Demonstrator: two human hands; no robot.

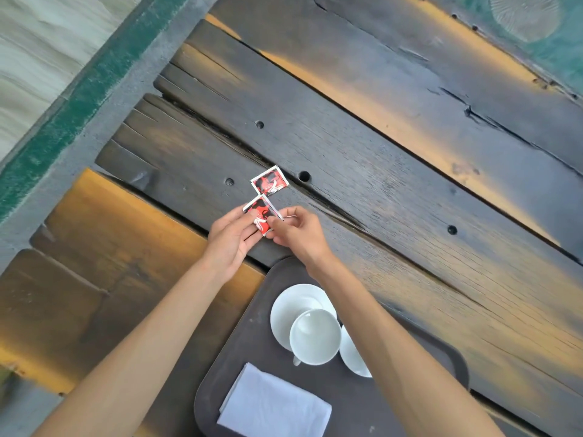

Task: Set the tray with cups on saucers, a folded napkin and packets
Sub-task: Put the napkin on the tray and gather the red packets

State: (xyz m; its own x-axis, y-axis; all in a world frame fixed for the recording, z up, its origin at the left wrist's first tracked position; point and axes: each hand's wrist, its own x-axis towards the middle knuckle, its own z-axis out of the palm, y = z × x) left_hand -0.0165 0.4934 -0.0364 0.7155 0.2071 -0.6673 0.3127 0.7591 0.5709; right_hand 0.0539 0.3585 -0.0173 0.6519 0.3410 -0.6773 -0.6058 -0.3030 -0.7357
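A dark tray (252, 342) lies at the near edge of the wooden table. On it a white cup (315, 336) stands on a white saucer (288, 305). A second saucer (353, 357) shows partly behind my right forearm. A folded white napkin (274, 402) lies on the tray's near part. Beyond the tray, my left hand (232, 238) and my right hand (298, 233) both pinch a red and black packet (261, 214) just above the planks. Another such packet (269, 181) lies flat on the table right behind it.
The table (394, 159) is made of dark, cracked planks with bolt holes. Its left edge runs diagonally beside a grey and green floor strip (79, 99). A round glass object (523, 17) sits at the far right corner.
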